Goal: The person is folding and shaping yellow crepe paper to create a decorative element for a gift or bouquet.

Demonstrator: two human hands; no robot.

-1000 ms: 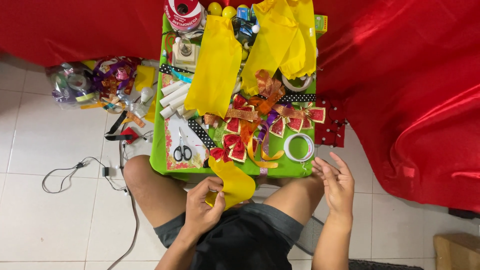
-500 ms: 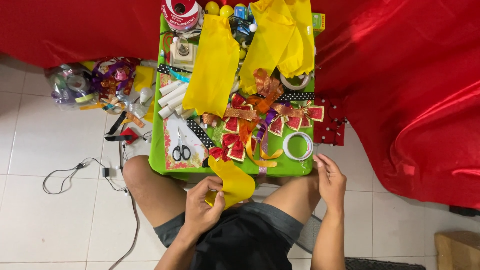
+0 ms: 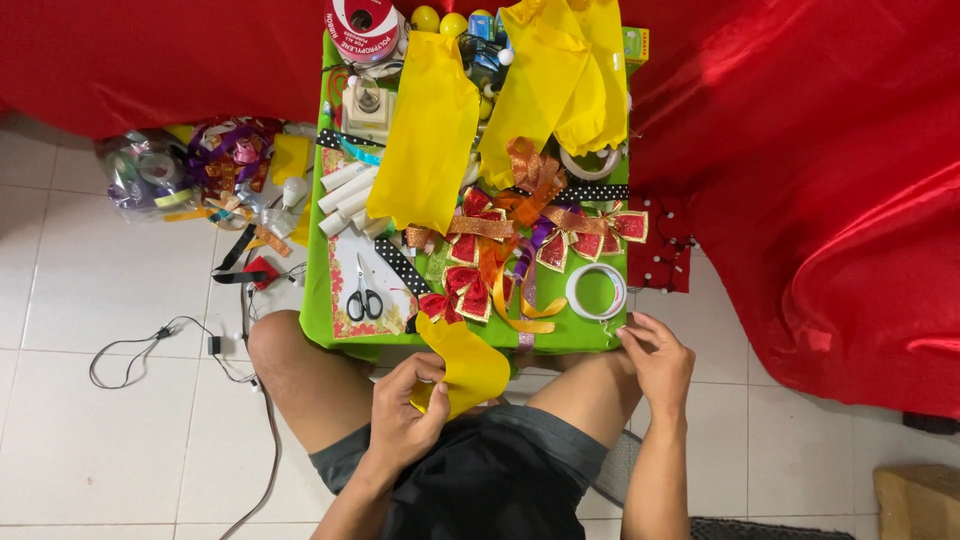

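My left hand is closed on a yellow piece of fabric held over my lap, just below the front edge of the green table. My right hand hovers at the table's front right corner, fingers curled and empty, just below a clear tape roll. Red and gold ribbon bows lie in the middle of the table. Black-handled scissors rest on a patterned sheet at the front left.
Large yellow fabric pieces and a red ribbon spool sit at the table's back. White rolls lie at the left. A bag of ribbons and a cable are on the tiled floor. Red cloth drapes at right.
My right hand has drawn in from an open, spread pose toward the table's front right corner, and its fingers have curled. My left hand keeps hold of the yellow fabric.
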